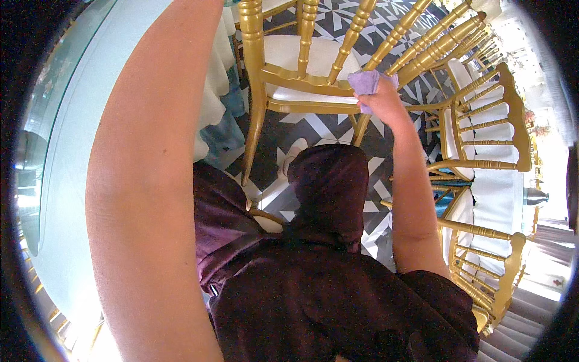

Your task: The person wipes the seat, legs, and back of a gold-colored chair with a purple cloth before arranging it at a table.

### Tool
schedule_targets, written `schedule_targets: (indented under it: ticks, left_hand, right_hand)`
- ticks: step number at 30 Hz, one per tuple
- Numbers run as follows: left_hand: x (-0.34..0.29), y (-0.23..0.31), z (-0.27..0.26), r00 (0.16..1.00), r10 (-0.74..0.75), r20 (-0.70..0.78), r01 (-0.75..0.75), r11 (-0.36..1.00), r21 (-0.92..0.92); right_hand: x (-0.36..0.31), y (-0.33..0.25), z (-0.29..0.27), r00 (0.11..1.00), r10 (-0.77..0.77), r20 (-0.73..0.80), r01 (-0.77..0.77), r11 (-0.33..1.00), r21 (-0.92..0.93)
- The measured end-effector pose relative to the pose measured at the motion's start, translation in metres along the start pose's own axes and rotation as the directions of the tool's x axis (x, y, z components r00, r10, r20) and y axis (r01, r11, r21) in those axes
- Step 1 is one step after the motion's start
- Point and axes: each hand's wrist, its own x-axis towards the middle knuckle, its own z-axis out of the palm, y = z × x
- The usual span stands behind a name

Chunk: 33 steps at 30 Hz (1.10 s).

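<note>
In front of me stands a gold chair (256, 78) with turned spindles in its back and a white seat pad (292, 60). My right hand (385, 105) is closed round a crumpled lilac cloth (363, 82). It holds the cloth at the chair's lower back rail, by the right-hand spindles, and the cloth appears to touch the wood there. My bare left forearm crosses the left side of the view and runs out at the top edge, so the left hand is out of sight.
At left, a round table with a pale blue cloth (66, 223) lies beyond my left arm, its white and teal drapes (220, 114) hanging near the chair. More gold chairs (515, 120) line a white-clothed table at right. The floor (313, 130) has black-and-white patterned tiles.
</note>
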Motion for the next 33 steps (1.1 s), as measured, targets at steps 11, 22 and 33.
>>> schedule_targets:
  ticks: [11,22,33]
  left_hand:
    - [-0.004,0.007,-0.001,1.000,0.010,-0.001,-0.010,1.000,0.014]
    - [-0.001,0.007,0.000,1.000,0.018,0.009,-0.018,0.999,-0.052]
    - [-0.006,0.010,0.005,0.999,-0.022,-0.029,0.023,0.999,0.022]
  right_hand:
    - [-0.032,0.003,0.076,0.745,-0.300,-0.596,0.257,0.953,-0.159]
    - [-0.051,-0.002,0.087,0.772,-0.173,-0.611,0.196,0.980,-0.031]
    - [-0.006,-0.002,-0.004,1.000,-0.008,0.029,0.005,0.993,0.115]
